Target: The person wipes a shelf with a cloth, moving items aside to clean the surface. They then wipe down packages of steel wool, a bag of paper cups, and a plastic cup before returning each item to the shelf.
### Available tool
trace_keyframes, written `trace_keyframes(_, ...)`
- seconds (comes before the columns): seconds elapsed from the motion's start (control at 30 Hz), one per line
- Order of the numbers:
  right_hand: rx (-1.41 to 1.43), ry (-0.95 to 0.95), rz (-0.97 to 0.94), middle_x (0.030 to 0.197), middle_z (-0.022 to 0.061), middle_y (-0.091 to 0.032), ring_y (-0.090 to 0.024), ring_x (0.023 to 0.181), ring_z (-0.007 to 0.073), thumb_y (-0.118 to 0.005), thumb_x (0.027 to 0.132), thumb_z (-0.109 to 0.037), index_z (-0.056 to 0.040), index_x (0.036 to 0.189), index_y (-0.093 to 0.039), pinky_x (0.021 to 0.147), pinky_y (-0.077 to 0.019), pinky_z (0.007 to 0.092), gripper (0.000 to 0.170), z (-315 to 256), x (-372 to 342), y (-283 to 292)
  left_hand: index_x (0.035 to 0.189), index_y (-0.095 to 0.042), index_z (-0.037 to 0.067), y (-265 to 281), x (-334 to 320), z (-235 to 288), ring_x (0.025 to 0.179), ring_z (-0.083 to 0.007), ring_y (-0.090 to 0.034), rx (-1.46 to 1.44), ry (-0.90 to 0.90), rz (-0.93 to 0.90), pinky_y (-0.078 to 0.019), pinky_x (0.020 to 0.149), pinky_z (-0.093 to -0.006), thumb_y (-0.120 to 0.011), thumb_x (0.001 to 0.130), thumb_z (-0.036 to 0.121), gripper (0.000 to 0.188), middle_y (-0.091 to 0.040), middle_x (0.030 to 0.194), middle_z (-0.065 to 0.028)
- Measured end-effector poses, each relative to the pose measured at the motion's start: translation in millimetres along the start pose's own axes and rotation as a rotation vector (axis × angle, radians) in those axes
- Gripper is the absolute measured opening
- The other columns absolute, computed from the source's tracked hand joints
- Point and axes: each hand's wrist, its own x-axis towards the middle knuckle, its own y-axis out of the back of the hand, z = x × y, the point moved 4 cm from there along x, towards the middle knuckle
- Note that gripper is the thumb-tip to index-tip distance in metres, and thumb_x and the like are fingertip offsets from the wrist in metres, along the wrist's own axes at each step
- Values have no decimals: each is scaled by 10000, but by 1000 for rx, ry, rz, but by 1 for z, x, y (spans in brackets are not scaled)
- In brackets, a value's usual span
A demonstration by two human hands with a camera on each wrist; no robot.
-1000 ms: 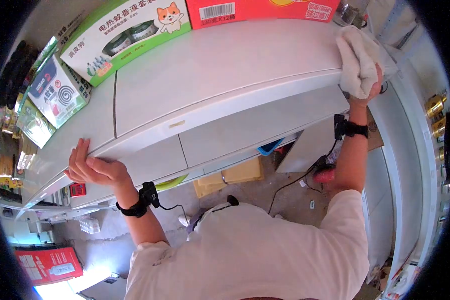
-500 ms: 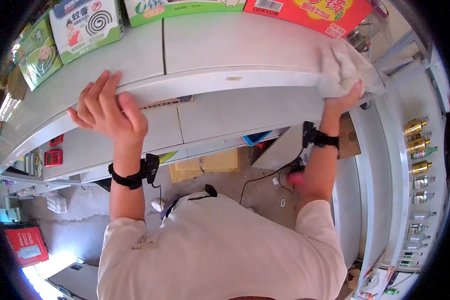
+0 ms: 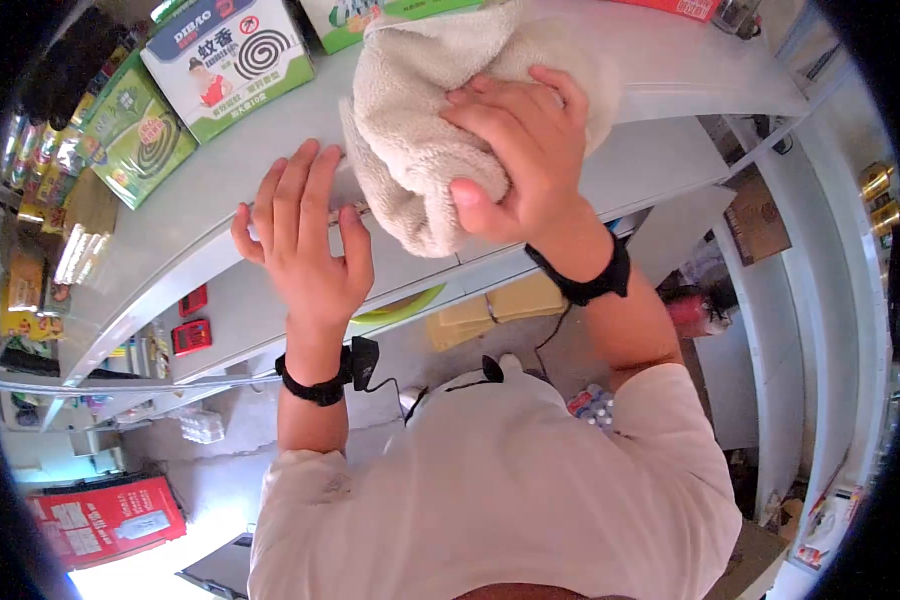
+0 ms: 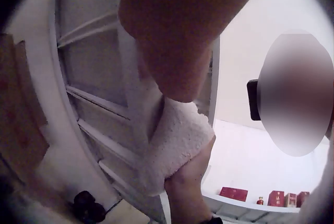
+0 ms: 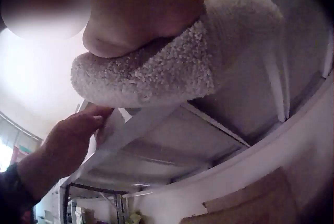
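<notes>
In the head view my right hand (image 3: 535, 150) grips a bunched, off-white terry towel (image 3: 410, 110), thumb and fingers bent into its folds. The towel lies over the front part of a white shelf (image 3: 685, 70) and hides some of its edge. Just left of it, my left hand (image 3: 305, 245) rests at the shelf's front edge, fingers spread and holding nothing. From the left wrist, the towel (image 4: 180, 138) shows with the right hand (image 4: 190, 182) on it. The right wrist view has the towel's fluffy underside (image 5: 167, 75) close up, the left hand (image 5: 68, 140) beyond.
Mosquito-coil boxes (image 3: 230, 65) and a green box (image 3: 140, 135) stand at the shelf's back left; a red box (image 3: 670, 5) is at the back. Below is another shelf, with red items (image 3: 191, 337) at left. Shelving with bottles (image 3: 878, 200) lines the right side.
The right hand has carried the towel leftward along the shelf, from its right end to beside the left hand. The left hand stays at the shelf's edge while the head view shifts.
</notes>
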Motion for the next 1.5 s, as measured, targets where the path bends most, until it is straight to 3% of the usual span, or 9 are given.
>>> trace_keyframes(0.2, -33, 13, 31, 873, 61, -660, -612, 854, 259, -633, 726, -405, -106, 890, -655, 920, -369, 444, 343, 66, -14, 40, 1266, -605, 133, 6, 5, 12, 1247, -253, -506, 37, 10, 36, -192, 1096, -437, -488, 912, 211, 381, -601, 1301, -58)
trace_keyframes(0.4, -112, -49, 184, 802, 105, -636, -573, 762, 315, -531, 865, -352, -66, 853, -638, 821, -393, 426, 306, 158, -37, 118, 1174, -633, 36, 0, 12, 21, 1115, -290, -574, 63, -48, 136, -362, 985, -417, -451, 970, 247, 346, -636, 1209, -125)
trace_keyframes(0.6, -141, -97, 257, 755, 135, -581, -522, 712, 340, -458, 916, -327, -41, 780, -598, 712, -379, 427, 347, 237, -55, 179, 1133, -640, 10, -29, 27, 54, 1026, -292, -542, 39, -57, 206, -351, 940, -418, -448, 954, 183, 315, -638, 1108, -129)
trace_keyframes(0.83, -297, -265, 322, 873, 181, -627, -573, 827, 370, -441, 953, -313, 5, 890, -613, 794, -430, 452, 367, 327, -89, 238, 1168, -598, 68, -90, 40, 117, 1081, -226, -515, 227, -137, 404, -167, 1042, -449, -455, 899, 266, 363, -616, 1160, -66)
trace_keyframes(0.93, -641, 172, 421, 874, 181, -624, -568, 838, 372, -445, 968, -294, 7, 899, -615, 786, -429, 458, 353, 363, -103, 247, 1111, -606, 91, -94, 43, 120, 1068, -217, -518, 234, -121, 488, -169, 1043, -451, -443, 914, 288, 322, -617, 1134, -53)
trace_keyframes(1.07, -147, -466, 358, 944, 185, -629, -574, 913, 354, -442, 997, -281, 33, 946, -608, 863, -420, 444, 359, 384, -104, 271, 1115, -608, 90, -95, 44, 116, 1073, -217, -518, 237, -121, 512, -163, 1051, -454, -425, 936, 322, 345, -622, 1128, -46)
trace_keyframes(1.13, 9, -543, 369, 967, 178, -634, -574, 948, 339, -439, 1006, -282, 45, 954, -603, 897, -405, 433, 369, 408, -112, 273, 1117, -608, 93, -96, 42, 116, 1079, -217, -517, 249, -107, 515, -161, 1055, -455, -424, 936, 323, 345, -620, 1137, -44)
trace_keyframes(1.23, -356, -461, 573, 927, 152, -649, -581, 931, 329, -455, 1002, -316, 54, 918, -605, 873, -407, 438, 408, 419, -123, 273, 1119, -617, 105, -92, 40, 116, 1098, -215, -513, 227, -73, 448, -149, 1063, -452, -452, 922, 313, 330, -609, 1179, -42)
trace_keyframes(1.5, -453, -526, 305, 939, 218, -677, -609, 872, 431, -464, 951, -379, -4, 966, -671, 793, -460, 451, 428, 361, -76, 268, 1271, -583, 157, -72, 35, 111, 1225, -219, -462, 56, -6, 211, -122, 1095, -463, -558, 856, 247, 425, -570, 1290, -30)
